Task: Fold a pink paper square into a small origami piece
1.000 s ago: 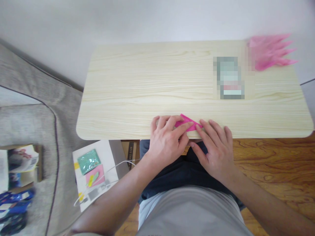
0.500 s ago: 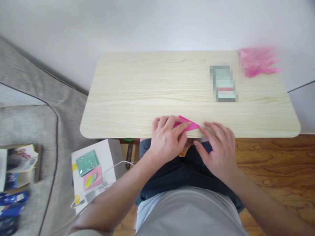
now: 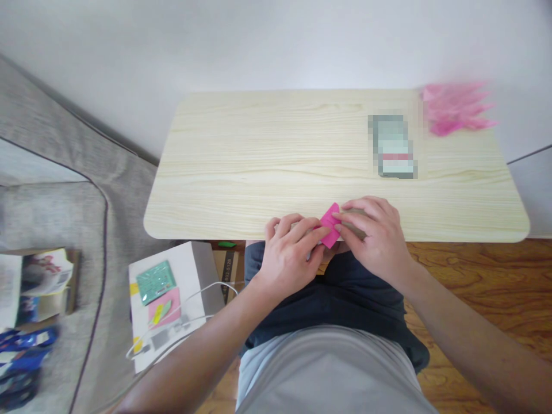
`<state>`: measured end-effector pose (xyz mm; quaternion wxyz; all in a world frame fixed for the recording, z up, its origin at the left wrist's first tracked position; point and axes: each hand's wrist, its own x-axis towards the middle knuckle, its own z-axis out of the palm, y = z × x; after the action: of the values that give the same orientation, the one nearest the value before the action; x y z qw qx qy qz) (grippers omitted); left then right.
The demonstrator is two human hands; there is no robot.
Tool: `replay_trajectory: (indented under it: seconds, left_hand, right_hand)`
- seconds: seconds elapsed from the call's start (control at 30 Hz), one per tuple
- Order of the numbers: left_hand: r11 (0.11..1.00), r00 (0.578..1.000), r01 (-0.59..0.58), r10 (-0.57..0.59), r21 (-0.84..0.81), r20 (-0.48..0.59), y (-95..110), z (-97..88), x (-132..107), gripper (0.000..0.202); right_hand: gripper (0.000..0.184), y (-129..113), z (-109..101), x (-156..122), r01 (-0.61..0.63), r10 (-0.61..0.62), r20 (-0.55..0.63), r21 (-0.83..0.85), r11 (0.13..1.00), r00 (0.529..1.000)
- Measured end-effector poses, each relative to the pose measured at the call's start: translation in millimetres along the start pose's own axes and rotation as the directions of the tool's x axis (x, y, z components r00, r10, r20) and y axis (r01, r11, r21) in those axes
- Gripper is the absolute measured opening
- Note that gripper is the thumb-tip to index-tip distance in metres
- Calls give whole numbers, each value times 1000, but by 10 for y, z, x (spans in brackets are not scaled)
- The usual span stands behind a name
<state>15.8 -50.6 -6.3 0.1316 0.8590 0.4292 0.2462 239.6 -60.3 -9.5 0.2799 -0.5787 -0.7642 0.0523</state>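
A small folded piece of bright pink paper [image 3: 330, 225] is held at the near edge of the light wooden table [image 3: 259, 155]. My left hand [image 3: 291, 247] grips its left side, with the index finger lying over it and the thumb below. From the right, my right hand [image 3: 375, 238] pinches the paper's right edge between thumb and fingertips. The paper's lower left part is hidden behind my left fingers.
A pixelated phone-like object [image 3: 393, 146] lies on the right of the table. Behind it is a cluster of pointed pink paper pieces [image 3: 457, 109]. Left of my legs, a white box [image 3: 166, 316] carries a green packet [image 3: 156, 282], pink paper and a white cable.
The pink paper has turned from a flat pointed triangle to a steeper, more compact shape. My right hand has moved left and now pinches its right edge.
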Motion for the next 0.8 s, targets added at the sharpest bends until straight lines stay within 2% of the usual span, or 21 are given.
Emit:
replay_trajectory:
  seconds: [0.13, 0.4, 0.6, 0.8]
  left_hand:
    - [999, 999, -17, 15, -41, -48, -63, 24, 27, 16]
    - [993, 994, 48, -58, -112, -89, -36, 39, 75, 11]
    - [986, 987, 139, -145, -95, -70, 48, 45, 150, 13]
    - [979, 977, 194, -199, -60, -80, 96, 76, 178, 9]
  right_hand:
    - [13, 40, -10, -8, 62, -59, -42, 87, 994, 997]
    - [19, 38, -63, -140, 84, -87, 29, 93, 992, 996]
    - [5, 16, -48, -78, 11, -15, 35, 132, 991, 999]
    - [9, -93, 44, -35, -60, 64, -41, 101, 993, 997]
